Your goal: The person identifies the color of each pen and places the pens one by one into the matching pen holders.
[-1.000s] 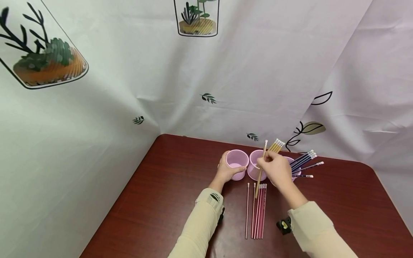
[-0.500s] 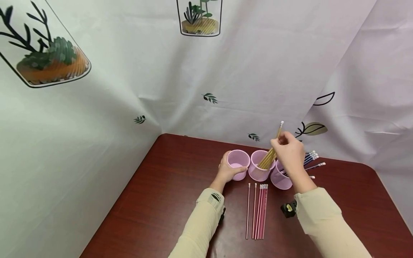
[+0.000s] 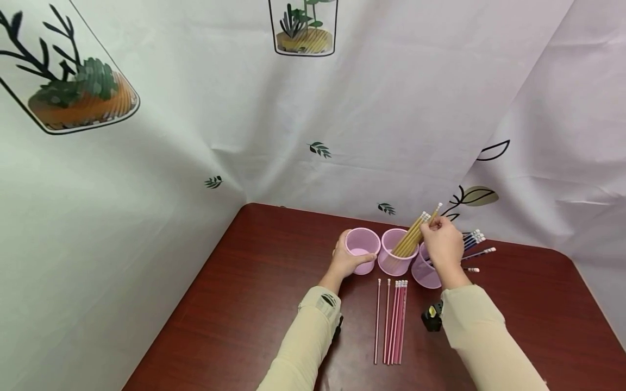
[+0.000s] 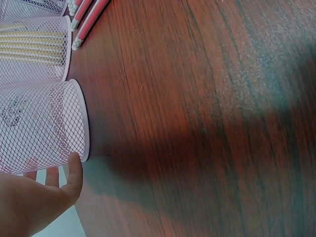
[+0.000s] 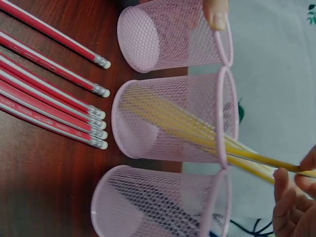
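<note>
On the left, my left hand [image 3: 342, 264] grips a pink mesh pencil cup [image 3: 361, 243], thumb over its front and fingers behind. No pencils show inside that cup. Beside it stands a middle pink cup [image 3: 389, 265] with several yellow pencils [image 3: 408, 242] leaning right, erasers up. My right hand [image 3: 446, 245] pinches a yellow pencil [image 5: 269, 160] near its eraser end; its lower part is inside the middle cup in the right wrist view. A third pink cup [image 3: 424, 276], partly behind my right hand in the head view, contains several dark blue pencils [image 3: 472, 240].
Several red-pink pencils [image 3: 396, 323] lie on the brown table [image 3: 235, 315] in front of the cups, erasers toward them. A patterned white cloth [image 3: 274, 179] hangs directly behind the table's back edge.
My right hand has carried the yellow pencil from above the red-pink pencils to the right, then lowered it into the middle cup. My left hand keeps its grip on the left cup.
</note>
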`<action>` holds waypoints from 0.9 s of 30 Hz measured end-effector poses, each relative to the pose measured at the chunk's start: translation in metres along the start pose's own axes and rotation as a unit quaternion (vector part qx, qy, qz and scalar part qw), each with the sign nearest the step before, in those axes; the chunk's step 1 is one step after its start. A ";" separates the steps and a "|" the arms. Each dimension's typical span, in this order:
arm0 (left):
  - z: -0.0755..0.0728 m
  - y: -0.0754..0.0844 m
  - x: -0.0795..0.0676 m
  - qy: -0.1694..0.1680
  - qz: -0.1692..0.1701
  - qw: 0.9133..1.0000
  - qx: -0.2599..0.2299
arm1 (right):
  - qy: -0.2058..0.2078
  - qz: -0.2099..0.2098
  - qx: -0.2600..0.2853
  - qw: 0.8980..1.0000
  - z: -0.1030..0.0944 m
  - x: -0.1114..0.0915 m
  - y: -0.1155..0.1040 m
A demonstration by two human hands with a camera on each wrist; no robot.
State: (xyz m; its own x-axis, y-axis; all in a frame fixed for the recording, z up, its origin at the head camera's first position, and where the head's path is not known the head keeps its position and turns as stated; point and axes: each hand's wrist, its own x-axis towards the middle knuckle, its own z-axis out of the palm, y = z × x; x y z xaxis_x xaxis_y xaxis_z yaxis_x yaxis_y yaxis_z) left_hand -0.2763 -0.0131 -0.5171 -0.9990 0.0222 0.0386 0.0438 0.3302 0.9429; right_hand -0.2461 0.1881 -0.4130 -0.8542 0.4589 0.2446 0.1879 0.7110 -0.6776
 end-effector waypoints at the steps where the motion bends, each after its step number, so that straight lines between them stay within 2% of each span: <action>1: 0.000 0.000 0.000 0.000 0.001 1.000 -0.001 | -0.010 0.005 -0.005 1.000 0.000 0.000 0.002; 6: 0.002 0.002 0.001 0.001 0.006 1.000 0.001 | -0.053 0.019 -0.031 0.998 0.001 0.002 0.009; 13: 0.004 0.002 0.002 0.000 0.001 1.000 -0.001 | -0.088 0.066 -0.019 0.994 0.003 0.003 0.016; 23: 0.001 0.007 -0.001 0.003 0.005 1.000 0.008 | -0.096 0.057 0.011 0.994 0.009 -0.003 0.020; 27: -0.001 0.007 -0.002 0.004 0.006 1.000 0.010 | -0.093 0.047 0.064 0.992 0.010 -0.015 0.017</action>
State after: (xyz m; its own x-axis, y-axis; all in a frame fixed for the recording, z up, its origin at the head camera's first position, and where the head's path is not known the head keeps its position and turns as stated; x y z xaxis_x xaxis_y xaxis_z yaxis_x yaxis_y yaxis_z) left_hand -0.2740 -0.0118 -0.5099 -0.9984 0.0195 0.0531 0.0566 0.3485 0.9356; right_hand -0.2351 0.1881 -0.4358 -0.9130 0.4047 0.0514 0.2179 0.5905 -0.7771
